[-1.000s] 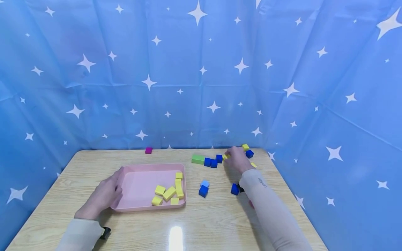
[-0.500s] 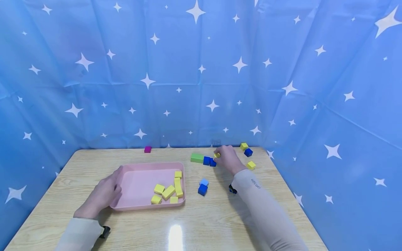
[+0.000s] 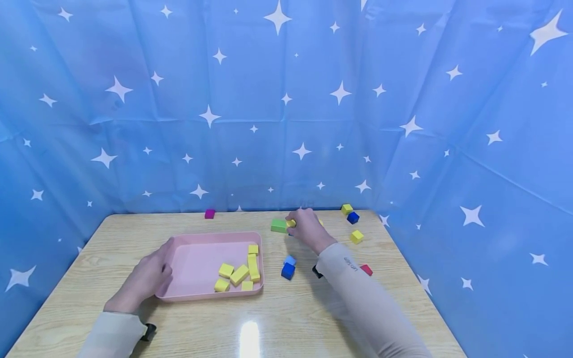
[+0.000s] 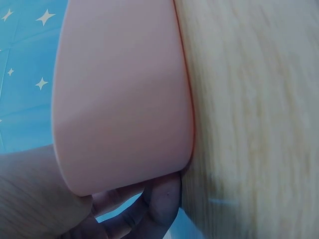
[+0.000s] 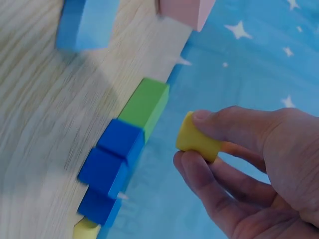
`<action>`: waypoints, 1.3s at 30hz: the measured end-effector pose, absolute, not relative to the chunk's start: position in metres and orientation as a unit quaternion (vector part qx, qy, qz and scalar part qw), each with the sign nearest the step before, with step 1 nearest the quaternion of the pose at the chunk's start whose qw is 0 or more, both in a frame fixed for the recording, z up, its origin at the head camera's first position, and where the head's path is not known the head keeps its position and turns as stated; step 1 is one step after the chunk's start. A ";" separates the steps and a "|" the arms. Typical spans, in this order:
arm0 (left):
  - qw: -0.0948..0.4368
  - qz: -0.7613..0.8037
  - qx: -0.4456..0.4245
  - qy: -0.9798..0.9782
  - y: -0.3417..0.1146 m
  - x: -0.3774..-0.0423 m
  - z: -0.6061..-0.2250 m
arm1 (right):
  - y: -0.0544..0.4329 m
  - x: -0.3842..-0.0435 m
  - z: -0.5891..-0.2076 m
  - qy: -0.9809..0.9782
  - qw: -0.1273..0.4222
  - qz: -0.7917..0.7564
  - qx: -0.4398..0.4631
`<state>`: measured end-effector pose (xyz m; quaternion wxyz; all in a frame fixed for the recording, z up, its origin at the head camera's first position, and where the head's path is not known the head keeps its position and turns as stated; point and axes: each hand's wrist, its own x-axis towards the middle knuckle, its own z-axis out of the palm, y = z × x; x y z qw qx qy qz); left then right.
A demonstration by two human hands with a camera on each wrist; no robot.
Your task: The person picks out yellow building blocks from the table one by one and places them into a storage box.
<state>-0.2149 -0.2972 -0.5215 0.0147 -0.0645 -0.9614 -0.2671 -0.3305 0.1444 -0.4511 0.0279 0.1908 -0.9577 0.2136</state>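
Observation:
My left hand (image 3: 144, 276) holds the left side of the pink tray (image 3: 210, 299). In the left wrist view its fingertips (image 4: 164, 196) curl at the corner of the tray's wall. Several yellow blocks (image 3: 239, 274) lie in the right part of the tray. At the back of the table, my right hand (image 3: 309, 229) pinches a small yellow block (image 5: 199, 139) between thumb and fingers, raised above the table. Below it, a green block (image 3: 278, 226) stands in a row with several dark blue blocks (image 5: 122, 142); a yellow piece (image 5: 85, 230) ends the row.
A light blue block (image 3: 290, 260) and a dark blue one (image 3: 288, 271) sit right of the tray. Yellow blocks (image 3: 356, 236), a blue block (image 3: 353, 218) and a red block (image 3: 366, 269) lie farther right. A magenta block (image 3: 209, 214) is at the back edge, before the starred curtain (image 3: 250, 99).
My right hand has moved left with the yellow block, from beside the blue blocks to over the row near the green one. My left hand stays on the tray.

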 end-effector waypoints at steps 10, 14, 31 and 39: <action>0.005 -0.266 -0.062 -0.962 -0.296 -0.213 -0.518 | 0.119 -0.323 -0.452 -0.948 0.005 0.232 0.216; 0.001 -0.269 -0.060 -0.961 -0.296 -0.213 -0.518 | 0.108 -0.320 -0.454 -0.949 -0.002 0.220 0.226; 0.015 -0.273 -0.064 -0.960 -0.296 -0.212 -0.519 | 0.057 -0.305 -0.455 -0.947 -0.027 0.167 0.274; 0.019 -0.270 -0.069 -0.960 -0.296 -0.212 -0.519 | 0.038 -0.295 -0.456 -0.937 -0.051 0.152 0.310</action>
